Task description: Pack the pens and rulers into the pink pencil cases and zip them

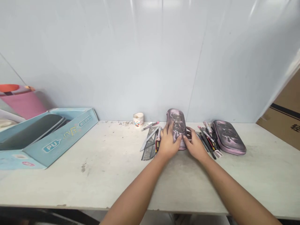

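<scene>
We have two matching pink-and-purple hard-shell pencil cases with an embossed figure on the worktop (98, 175). One pencil case (177, 123) lies lengthwise at the middle, near the wall, between our hands. The second pencil case (229, 137) lies well to its right. Our left hand (169, 143) has its grip curled over the near case's left side, fingers laid on the lid. Our right hand (195, 146) presses its fingertips to the case's lower right end, and we cannot tell whether that grip pinches anything. Readable writing: white letters "PU" on the one long pale-blue cardboard box (61, 139) at the left. The yellow lettering beside it is too blurred to read. One small white paper cup (138, 119) stands by the wall. Left of our hands lie clear plastic set squares (150, 144), at least two. A heap of pens and markers (207, 139) lies between the cases, too overlapped to count.
</scene>
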`<action>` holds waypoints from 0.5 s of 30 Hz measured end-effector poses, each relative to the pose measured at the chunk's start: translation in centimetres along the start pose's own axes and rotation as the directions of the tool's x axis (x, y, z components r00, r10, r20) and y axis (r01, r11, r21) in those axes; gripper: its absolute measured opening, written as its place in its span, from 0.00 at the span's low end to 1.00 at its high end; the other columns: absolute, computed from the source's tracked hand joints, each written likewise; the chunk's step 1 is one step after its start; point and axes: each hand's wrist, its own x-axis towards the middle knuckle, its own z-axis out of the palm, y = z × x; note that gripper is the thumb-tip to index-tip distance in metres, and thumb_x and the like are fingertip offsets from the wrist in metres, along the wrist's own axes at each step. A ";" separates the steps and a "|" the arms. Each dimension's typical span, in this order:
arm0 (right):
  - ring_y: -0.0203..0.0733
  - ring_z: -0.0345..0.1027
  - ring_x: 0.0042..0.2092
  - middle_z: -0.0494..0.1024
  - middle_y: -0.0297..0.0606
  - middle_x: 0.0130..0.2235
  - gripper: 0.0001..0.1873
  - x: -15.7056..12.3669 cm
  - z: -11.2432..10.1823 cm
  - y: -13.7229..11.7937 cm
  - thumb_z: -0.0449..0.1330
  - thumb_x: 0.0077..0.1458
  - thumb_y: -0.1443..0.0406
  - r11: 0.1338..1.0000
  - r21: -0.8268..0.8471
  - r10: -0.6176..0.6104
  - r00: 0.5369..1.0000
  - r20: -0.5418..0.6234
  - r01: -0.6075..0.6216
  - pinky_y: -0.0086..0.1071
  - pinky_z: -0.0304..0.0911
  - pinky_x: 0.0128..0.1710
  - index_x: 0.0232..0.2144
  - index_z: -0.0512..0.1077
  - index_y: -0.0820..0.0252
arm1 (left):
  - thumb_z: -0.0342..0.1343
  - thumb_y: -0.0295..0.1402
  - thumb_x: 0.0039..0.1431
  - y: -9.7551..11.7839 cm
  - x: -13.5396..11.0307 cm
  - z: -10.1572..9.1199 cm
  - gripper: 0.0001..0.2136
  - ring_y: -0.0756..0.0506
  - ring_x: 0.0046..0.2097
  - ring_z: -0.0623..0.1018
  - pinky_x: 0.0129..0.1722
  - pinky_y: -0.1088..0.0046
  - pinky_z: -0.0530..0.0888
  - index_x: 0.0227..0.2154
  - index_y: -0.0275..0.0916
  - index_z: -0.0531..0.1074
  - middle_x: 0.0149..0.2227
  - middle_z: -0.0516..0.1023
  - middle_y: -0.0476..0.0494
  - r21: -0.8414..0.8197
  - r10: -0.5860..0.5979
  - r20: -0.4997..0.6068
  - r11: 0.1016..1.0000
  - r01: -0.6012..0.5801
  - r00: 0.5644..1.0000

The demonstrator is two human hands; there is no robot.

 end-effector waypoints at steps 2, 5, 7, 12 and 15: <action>0.43 0.63 0.52 0.63 0.49 0.55 0.28 -0.3 -0.2 -0.4 0.48 0.56 0.58 0.993 0.034 -0.112 0.991 -0.073 0.114 0.41 0.60 0.49 0.57 0.49 0.59 | 0.49 0.44 0.54 0.5 0.2 -0.4 0.34 0.42 0.61 0.56 0.58 0.63 0.56 0.60 0.38 0.44 0.61 0.53 0.36 -0.131 -0.075 -0.125 0.990 0.059 0.989; 0.44 0.58 0.55 0.59 0.49 0.57 0.29 -0.7 -0.2 -1.2 0.50 0.55 0.59 0.963 0.035 -0.263 0.958 -0.114 0.269 0.43 0.59 0.51 0.57 0.48 0.58 | 0.48 0.45 0.56 0.7 0.4 -1.3 0.29 0.44 0.53 0.68 0.52 0.67 0.65 0.57 0.38 0.49 0.54 0.64 0.38 -0.343 -0.183 -0.183 0.933 0.112 0.966; 0.45 0.56 0.56 0.60 0.48 0.56 0.27 -0.7 -0.1 -1.5 0.50 0.55 0.61 0.941 0.003 -0.338 0.935 -0.105 0.340 0.44 0.58 0.52 0.57 0.49 0.58 | 0.47 0.44 0.57 0.7 0.5 -1.9 0.24 0.46 0.48 0.72 0.48 0.69 0.68 0.53 0.40 0.54 0.49 0.70 0.42 -0.386 -0.179 -0.212 0.919 0.086 0.961; 0.46 0.55 0.55 0.64 0.47 0.51 0.20 -0.4 -0.7 -1.5 0.48 0.56 0.61 0.934 -0.155 -0.349 0.914 -0.205 0.321 0.45 0.55 0.53 0.51 0.59 0.59 | 0.53 0.40 0.53 0.1 0.4 -3.1 0.21 0.43 0.49 0.69 0.50 0.65 0.65 0.49 0.40 0.61 0.46 0.70 0.41 -0.043 -0.034 -0.412 0.999 0.018 0.910; 0.46 0.59 0.51 0.67 0.46 0.45 0.14 -0.3 -1.4 -1.6 0.49 0.56 0.61 0.935 -0.196 -0.346 0.876 -0.336 0.294 0.45 0.55 0.51 0.43 0.64 0.60 | 0.53 0.35 0.51 -0.9 0.4 -3.3 0.20 0.40 0.50 0.67 0.51 0.60 0.62 0.49 0.41 0.64 0.47 0.69 0.39 0.227 0.087 -0.407 0.974 0.008 0.909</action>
